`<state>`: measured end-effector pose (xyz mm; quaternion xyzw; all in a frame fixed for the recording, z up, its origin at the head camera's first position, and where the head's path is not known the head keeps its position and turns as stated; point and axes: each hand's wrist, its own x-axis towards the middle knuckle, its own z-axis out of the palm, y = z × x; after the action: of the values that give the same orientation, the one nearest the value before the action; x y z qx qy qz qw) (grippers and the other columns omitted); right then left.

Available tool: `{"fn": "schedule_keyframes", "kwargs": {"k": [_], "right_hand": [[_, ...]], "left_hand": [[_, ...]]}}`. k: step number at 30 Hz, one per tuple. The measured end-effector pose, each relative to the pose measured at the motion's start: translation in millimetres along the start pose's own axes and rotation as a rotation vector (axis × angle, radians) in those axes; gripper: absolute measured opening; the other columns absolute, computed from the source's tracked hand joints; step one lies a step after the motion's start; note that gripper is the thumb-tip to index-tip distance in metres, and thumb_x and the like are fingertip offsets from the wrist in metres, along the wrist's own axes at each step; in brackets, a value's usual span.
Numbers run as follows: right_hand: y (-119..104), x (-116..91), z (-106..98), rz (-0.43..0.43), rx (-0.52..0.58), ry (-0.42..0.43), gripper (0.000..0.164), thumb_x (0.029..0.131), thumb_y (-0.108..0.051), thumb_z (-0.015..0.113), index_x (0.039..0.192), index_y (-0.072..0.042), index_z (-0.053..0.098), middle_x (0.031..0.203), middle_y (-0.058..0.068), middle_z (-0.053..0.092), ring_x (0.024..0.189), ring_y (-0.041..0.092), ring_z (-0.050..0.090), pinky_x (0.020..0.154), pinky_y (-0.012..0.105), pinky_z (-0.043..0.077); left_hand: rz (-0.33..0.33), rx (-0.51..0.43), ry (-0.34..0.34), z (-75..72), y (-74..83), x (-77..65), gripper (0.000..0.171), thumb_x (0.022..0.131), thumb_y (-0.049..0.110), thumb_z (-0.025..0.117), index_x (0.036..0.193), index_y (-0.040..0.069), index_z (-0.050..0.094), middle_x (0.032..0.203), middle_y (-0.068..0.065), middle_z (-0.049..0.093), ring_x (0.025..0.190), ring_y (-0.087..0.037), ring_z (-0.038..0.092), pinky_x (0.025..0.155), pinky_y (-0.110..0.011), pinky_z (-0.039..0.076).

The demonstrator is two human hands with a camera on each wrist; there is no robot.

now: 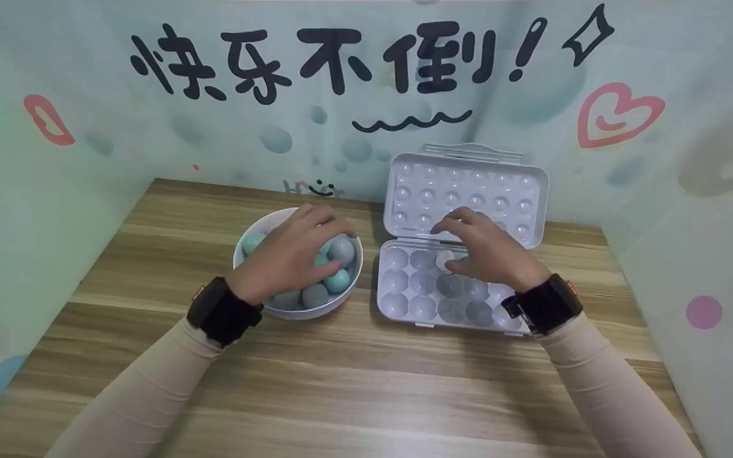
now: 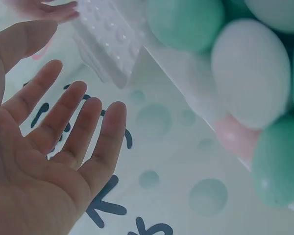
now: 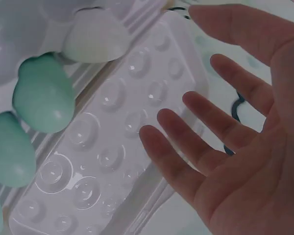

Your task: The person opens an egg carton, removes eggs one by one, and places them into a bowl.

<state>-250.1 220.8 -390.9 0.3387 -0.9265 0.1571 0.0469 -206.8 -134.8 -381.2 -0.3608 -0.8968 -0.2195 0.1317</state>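
My left hand [image 1: 296, 251] hovers over a white bowl [image 1: 306, 313] of eggs, its fingers loosely spread and holding nothing. Green and pale eggs fill the bowl, among them a white egg [image 2: 250, 73], a green egg [image 2: 186, 22] and a partly hidden pink one [image 2: 235, 136]. Above an open white plastic egg box [image 1: 398, 324] is my right hand [image 1: 490, 251], also with nothing in its fingers. A white egg [image 3: 95, 39] sits in the box's back row, near the right thumb in the head view. Green eggs [image 3: 44, 95] beside it are hidden there by the hand.
The box's dimpled lid [image 1: 468, 168] stands raised behind its tray, whose front cups hold no eggs. Box and bowl stand side by side on a wood-grain table [image 1: 354, 381]. A printed cloth backdrop [image 1: 315, 140] rises behind and beside the table.
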Motion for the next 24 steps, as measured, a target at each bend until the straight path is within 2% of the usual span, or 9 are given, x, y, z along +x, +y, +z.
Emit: {"fn": "schedule_keyframes", "kwargs": {"k": [3, 6, 12, 19, 24], "right_hand": [[2, 4, 6, 0.012, -0.028, -0.073, 0.058, 0.080, -0.005, 0.088, 0.134, -0.010, 0.068, 0.140, 0.018, 0.057, 0.126, 0.040, 0.057, 0.102, 0.055, 0.053], [4, 7, 12, 0.011, -0.068, -0.107, 0.059, 0.078, -0.003, 0.087, 0.134, -0.011, 0.069, 0.140, 0.017, 0.057, 0.124, 0.040, 0.057, 0.099, 0.054, 0.056], [5, 11, 21, -0.012, -0.152, -0.115, 0.059, 0.075, -0.001, 0.089, 0.130, -0.011, 0.071, 0.130, 0.014, 0.058, 0.115, 0.038, 0.059, 0.092, 0.051, 0.058], [7, 12, 31, -0.005, -0.187, -0.132, 0.049, 0.074, -0.001, 0.089, 0.120, -0.009, 0.074, 0.119, 0.015, 0.060, 0.105, 0.036, 0.060, 0.084, 0.048, 0.060], [8, 12, 36, 0.020, -0.179, -0.144, 0.042, 0.074, -0.002, 0.086, 0.114, -0.004, 0.074, 0.110, 0.016, 0.060, 0.094, 0.035, 0.063, 0.080, 0.048, 0.060]], "left_hand": [[0.011, -0.017, 0.009, 8.0, 6.8, 0.7, 0.035, 0.093, 0.018, 0.081, 0.126, 0.015, 0.071, 0.128, -0.006, 0.065, 0.121, -0.027, 0.056, 0.104, -0.042, 0.049], [0.022, -0.038, 0.028, 16.6, 11.5, 0.6, 0.036, 0.092, 0.016, 0.080, 0.127, 0.016, 0.071, 0.127, -0.004, 0.064, 0.121, -0.026, 0.056, 0.105, -0.041, 0.049], [0.021, -0.090, 0.050, 32.5, 17.8, -1.6, 0.037, 0.093, 0.021, 0.079, 0.128, 0.017, 0.069, 0.127, -0.002, 0.061, 0.121, -0.025, 0.053, 0.107, -0.038, 0.047], [0.009, -0.184, 0.050, 48.0, 25.9, 2.7, 0.040, 0.093, 0.024, 0.081, 0.131, 0.018, 0.068, 0.133, 0.000, 0.062, 0.127, -0.022, 0.054, 0.111, -0.038, 0.044], [-0.015, -0.217, 0.062, 57.3, 29.6, 4.9, 0.042, 0.092, 0.024, 0.082, 0.131, 0.018, 0.068, 0.136, 0.001, 0.061, 0.127, -0.021, 0.054, 0.111, -0.037, 0.044]]}}
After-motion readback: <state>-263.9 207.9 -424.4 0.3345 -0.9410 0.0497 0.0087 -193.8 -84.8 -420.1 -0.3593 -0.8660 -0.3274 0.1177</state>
